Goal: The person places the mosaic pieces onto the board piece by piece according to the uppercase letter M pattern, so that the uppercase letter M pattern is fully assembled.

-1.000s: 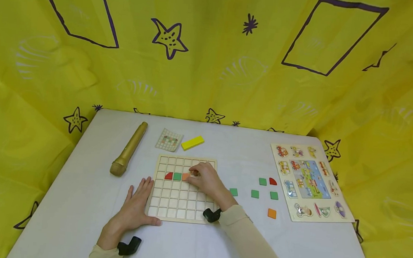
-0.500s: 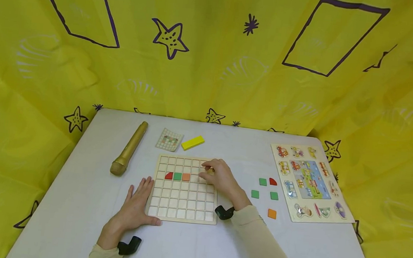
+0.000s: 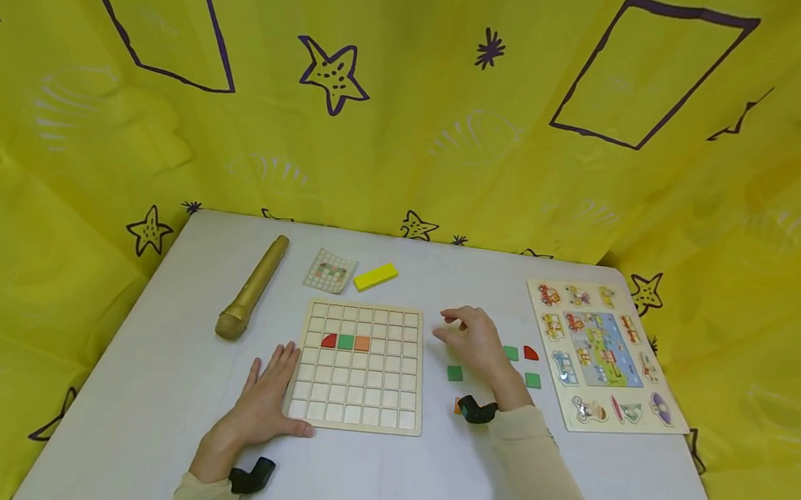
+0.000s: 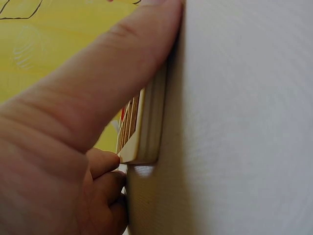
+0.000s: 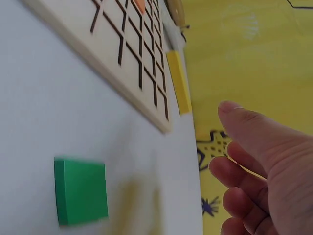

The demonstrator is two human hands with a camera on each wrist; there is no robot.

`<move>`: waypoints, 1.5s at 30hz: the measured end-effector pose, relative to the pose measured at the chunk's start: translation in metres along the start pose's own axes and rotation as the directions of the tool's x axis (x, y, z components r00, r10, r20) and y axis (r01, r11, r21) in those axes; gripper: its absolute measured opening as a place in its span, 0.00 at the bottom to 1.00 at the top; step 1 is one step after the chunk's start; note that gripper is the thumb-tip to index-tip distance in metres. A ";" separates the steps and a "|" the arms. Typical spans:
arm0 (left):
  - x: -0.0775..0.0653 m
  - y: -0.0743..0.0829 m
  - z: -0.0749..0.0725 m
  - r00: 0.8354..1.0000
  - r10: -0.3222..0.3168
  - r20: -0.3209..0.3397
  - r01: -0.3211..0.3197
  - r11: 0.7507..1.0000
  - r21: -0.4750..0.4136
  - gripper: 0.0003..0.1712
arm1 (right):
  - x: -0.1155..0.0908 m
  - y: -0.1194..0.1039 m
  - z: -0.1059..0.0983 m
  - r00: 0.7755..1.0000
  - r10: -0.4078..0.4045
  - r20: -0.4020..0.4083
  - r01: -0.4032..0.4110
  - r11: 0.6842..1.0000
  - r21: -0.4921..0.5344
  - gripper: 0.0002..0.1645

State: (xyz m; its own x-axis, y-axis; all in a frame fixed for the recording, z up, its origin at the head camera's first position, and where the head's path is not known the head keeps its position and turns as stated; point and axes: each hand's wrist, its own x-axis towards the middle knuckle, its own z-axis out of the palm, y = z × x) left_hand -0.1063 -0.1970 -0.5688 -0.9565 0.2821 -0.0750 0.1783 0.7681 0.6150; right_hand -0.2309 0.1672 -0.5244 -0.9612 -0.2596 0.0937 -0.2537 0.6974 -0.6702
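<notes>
A wooden grid board (image 3: 357, 395) lies on the table. One of its rows holds a red quarter-round tile (image 3: 330, 341), a green square tile (image 3: 346, 342) and an orange square tile (image 3: 362, 344) side by side. My left hand (image 3: 263, 402) rests at the board's near left corner, fingers straight along the side and thumb by the front edge. Off the board's right side, my right hand (image 3: 475, 339) hovers with thumb and fingers apart and nothing between them. A loose green tile (image 3: 455, 374) lies below it, also large in the right wrist view.
More tiles lie right of the board, including a green one (image 3: 533, 381) and a red quarter-round (image 3: 531, 353). My right wrist partly covers an orange tile (image 3: 458, 405). Behind the board are a pattern card (image 3: 330, 271), yellow block (image 3: 375, 277) and gold microphone (image 3: 252, 287); a picture puzzle (image 3: 606, 358) lies far right.
My right hand has let go of the orange tile, which stays in the row, and moved right, off the board and over the loose tiles. My left hand has stayed put.
</notes>
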 end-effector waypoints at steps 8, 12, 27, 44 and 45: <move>0.000 0.000 -0.001 1.000 0.003 0.007 -0.003 1.000 0.006 0.80 | -0.013 0.026 -0.027 0.997 0.029 -0.066 -0.030 1.000 -0.008 0.24; 0.000 0.001 -0.001 1.000 -0.002 0.011 0.002 1.000 -0.002 0.80 | -0.019 0.036 -0.037 0.995 0.057 -0.081 -0.058 0.998 -0.017 0.24; -0.001 0.001 0.000 1.000 -0.002 0.003 0.002 1.000 -0.002 0.80 | -0.041 0.071 -0.063 0.989 0.116 -0.097 -0.122 0.990 -0.067 0.21; -0.001 0.002 -0.001 1.000 0.001 0.004 -0.001 1.000 -0.003 0.80 | -0.049 0.094 -0.064 0.985 0.168 -0.030 -0.170 0.981 -0.095 0.21; -0.001 0.002 -0.001 1.000 0.001 0.004 -0.001 1.000 -0.003 0.80 | -0.049 0.094 -0.064 0.986 0.165 -0.029 -0.167 0.981 -0.096 0.21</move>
State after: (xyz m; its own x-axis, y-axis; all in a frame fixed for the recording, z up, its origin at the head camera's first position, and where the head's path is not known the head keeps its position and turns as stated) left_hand -0.1053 -0.1967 -0.5666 -0.9554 0.2849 -0.0780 0.1781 0.7662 0.6174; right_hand -0.2145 0.2882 -0.5450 -0.9926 -0.1217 0.0029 -0.0988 0.7919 -0.6026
